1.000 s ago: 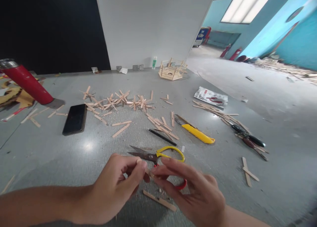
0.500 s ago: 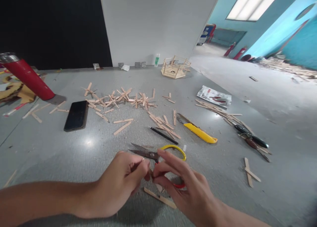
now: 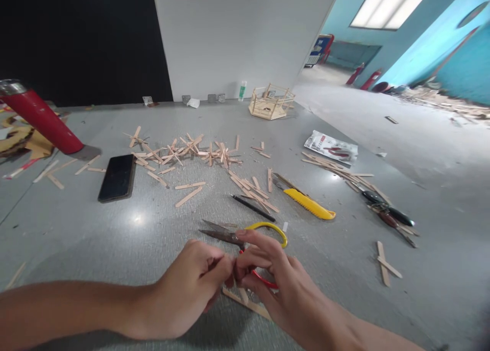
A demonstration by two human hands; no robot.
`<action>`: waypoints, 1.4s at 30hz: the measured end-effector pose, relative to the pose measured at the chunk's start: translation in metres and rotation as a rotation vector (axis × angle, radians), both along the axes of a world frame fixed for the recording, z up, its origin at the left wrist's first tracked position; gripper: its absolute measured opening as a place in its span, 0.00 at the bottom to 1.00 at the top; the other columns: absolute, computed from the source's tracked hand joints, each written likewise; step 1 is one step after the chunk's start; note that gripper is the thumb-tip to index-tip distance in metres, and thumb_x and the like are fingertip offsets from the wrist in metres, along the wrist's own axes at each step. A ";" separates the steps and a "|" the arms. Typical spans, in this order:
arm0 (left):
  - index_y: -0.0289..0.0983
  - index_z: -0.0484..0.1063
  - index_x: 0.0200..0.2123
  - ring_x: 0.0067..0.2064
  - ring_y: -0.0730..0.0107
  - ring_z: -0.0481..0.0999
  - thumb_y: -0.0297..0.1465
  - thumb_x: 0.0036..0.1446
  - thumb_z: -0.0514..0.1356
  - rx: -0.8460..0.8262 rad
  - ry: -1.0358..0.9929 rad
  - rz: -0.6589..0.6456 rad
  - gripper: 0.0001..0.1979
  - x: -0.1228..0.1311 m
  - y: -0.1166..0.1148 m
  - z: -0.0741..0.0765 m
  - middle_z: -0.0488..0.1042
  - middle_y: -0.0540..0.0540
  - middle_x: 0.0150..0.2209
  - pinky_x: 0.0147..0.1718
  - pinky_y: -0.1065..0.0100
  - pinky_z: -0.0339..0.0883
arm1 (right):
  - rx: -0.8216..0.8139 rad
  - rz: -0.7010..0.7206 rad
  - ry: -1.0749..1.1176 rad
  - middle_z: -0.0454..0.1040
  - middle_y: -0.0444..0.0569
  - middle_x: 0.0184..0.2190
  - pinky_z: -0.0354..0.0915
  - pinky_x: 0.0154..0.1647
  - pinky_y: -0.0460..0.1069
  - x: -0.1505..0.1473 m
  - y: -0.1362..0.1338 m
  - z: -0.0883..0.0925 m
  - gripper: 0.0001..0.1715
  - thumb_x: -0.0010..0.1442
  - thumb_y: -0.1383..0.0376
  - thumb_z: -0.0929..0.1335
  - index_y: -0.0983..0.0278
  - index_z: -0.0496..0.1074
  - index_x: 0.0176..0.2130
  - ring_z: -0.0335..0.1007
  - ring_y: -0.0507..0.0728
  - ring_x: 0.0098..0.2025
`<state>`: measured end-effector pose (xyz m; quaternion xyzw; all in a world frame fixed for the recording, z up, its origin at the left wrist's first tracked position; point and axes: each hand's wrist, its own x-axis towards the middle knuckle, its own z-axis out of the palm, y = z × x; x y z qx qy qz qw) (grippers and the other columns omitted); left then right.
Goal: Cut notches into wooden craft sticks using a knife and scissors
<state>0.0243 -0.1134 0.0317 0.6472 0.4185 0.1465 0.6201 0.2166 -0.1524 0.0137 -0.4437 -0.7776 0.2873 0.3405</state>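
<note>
My left hand [image 3: 181,292] and my right hand [image 3: 285,284] meet at the fingertips above the table's near middle. Both are closed in a pinch on a small piece of craft stick, mostly hidden by the fingers. The right index finger reaches out over the pivot of a pair of scissors [image 3: 219,234], whose blades are parted. Its yellow and red handles lie partly behind the right hand; whether they touch, I cannot tell. Just below the fingers, a craft stick [image 3: 252,307] lies on the table with a shorter piece across it.
Beyond the hands lie a black pen [image 3: 253,208], a yellow utility knife [image 3: 310,204] and scattered craft sticks [image 3: 191,147]. A phone [image 3: 117,177] and red flask [image 3: 48,119] are left. A hexagonal stick frame [image 3: 268,108] stands at the back; a screwdriver [image 3: 400,216] lies right.
My hands have drawn closer together, and the right fingers have moved slightly left. The sliver of wood between the fingertips is now more hidden. The things on the table stay put.
</note>
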 end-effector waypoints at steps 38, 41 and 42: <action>0.30 0.79 0.40 0.22 0.70 0.75 0.45 0.67 0.53 -0.278 -0.541 0.017 0.24 -0.011 0.017 0.007 0.79 0.42 0.29 0.24 0.70 0.70 | 0.485 -0.133 0.136 0.82 0.52 0.39 0.77 0.36 0.47 0.008 0.003 0.011 0.24 0.60 0.84 0.67 0.62 0.78 0.48 0.81 0.55 0.38; 0.31 0.78 0.38 0.20 0.73 0.72 0.49 0.69 0.50 -0.319 -0.406 -0.045 0.28 -0.014 0.025 0.017 0.78 0.43 0.25 0.21 0.73 0.66 | 0.486 -0.090 0.133 0.82 0.53 0.39 0.77 0.38 0.48 0.012 0.007 0.011 0.24 0.60 0.84 0.66 0.63 0.77 0.48 0.80 0.55 0.39; 0.31 0.77 0.36 0.19 0.75 0.71 0.48 0.69 0.54 -0.313 -0.325 -0.077 0.25 -0.014 0.027 0.021 0.77 0.45 0.24 0.20 0.75 0.64 | 0.483 -0.068 0.129 0.81 0.53 0.39 0.76 0.38 0.49 0.013 0.008 0.011 0.23 0.60 0.84 0.65 0.63 0.77 0.47 0.80 0.56 0.39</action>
